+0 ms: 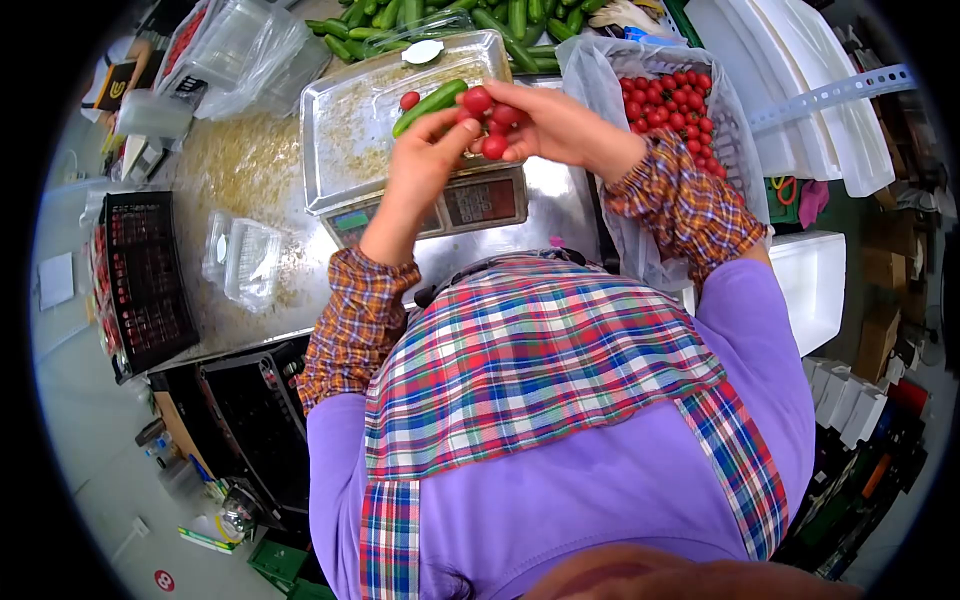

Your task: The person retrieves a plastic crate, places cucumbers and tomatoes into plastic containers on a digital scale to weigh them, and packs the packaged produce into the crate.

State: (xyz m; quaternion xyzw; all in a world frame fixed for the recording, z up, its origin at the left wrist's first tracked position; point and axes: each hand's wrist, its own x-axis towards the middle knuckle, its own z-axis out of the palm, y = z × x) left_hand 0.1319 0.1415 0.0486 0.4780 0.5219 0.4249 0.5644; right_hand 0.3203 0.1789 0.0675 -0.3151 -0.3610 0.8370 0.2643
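Observation:
Over the scale's metal tray (pixel 345 150), my two hands come together around several red cherry tomatoes (pixel 477 100). My right hand (pixel 545 120) has its fingers curled about them. My left hand (pixel 428 155) pinches at a tomato on the near side of the bunch; its fingertips are partly hidden. A small green cucumber (pixel 430 108) lies just beyond my left fingers, and a single cherry tomato (pixel 409 100) is beside it. The scale's display panel (pixel 480 202) faces me below the tray.
At the right stands a plastic-lined crate (pixel 600 75) of cherry tomatoes (pixel 665 105). Cucumbers (pixel 515 20) are heaped at the back. Clear plastic boxes (pixel 252 262) lie on the metal table (pixel 235 165), with stacked packs (pixel 245 50) at back left. A black crate (pixel 148 275) stands left.

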